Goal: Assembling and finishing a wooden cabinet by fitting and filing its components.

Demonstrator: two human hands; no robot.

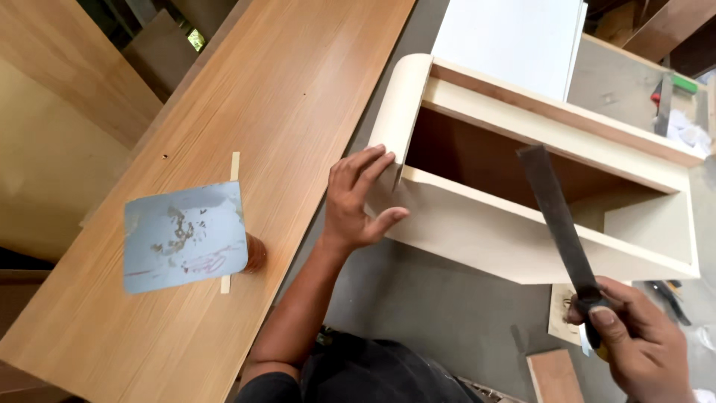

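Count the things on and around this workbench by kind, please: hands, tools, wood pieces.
Hands: 2, left hand on the cream box frame, right hand gripping the file.
Tools: 2, the file and a metal scraper sheet.
Large wood pieces: 2, the box frame and the long brown board.
Thin wood strip: 1.
Total: 7.

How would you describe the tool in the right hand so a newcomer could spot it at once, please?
Start at the cream open-fronted box on the grey floor. Above its opening, the right hand grips a long, flat, dark file, angled up and to the left. It is the only dark, narrow blade there, unlike the broad grey scraper on the wooden panel.
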